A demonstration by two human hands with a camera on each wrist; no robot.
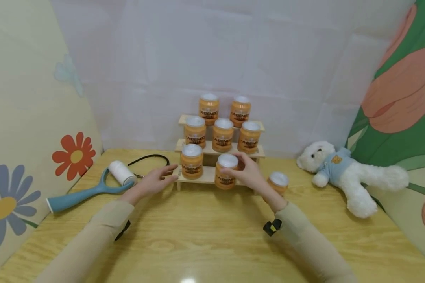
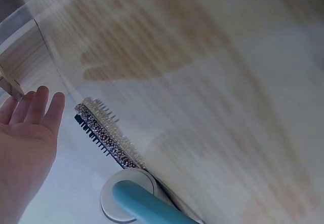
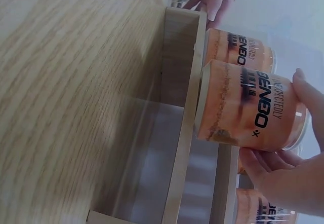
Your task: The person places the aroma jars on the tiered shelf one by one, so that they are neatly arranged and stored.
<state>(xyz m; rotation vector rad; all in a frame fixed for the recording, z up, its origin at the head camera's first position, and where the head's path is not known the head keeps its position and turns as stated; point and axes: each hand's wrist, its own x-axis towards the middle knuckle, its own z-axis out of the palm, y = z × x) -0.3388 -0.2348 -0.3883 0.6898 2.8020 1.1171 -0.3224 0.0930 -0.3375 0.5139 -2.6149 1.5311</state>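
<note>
With its thumb and fingers, my right hand (image 1: 248, 173) grips an orange-labelled jar (image 1: 225, 173) with a pale lid, at the front of the lowest step of a wooden tiered rack (image 1: 207, 177). The right wrist view shows that jar (image 3: 253, 107) overlapping the step's front edge; whether its base touches the step I cannot tell. A like jar (image 1: 192, 163) stands at the left of this step. My left hand (image 1: 154, 181) is near the rack's left end, fingers extended, holding nothing. Behind my right wrist, another jar (image 1: 278, 182) is partly hidden on the table.
On the rack's middle step stand three jars (image 1: 222, 135), and two jars (image 1: 209, 110) on the top. A lint roller (image 1: 92, 190) with a blue handle and a black looped band (image 1: 148, 156) lie left. A white teddy bear (image 1: 350, 175) in a blue shirt lies right.
</note>
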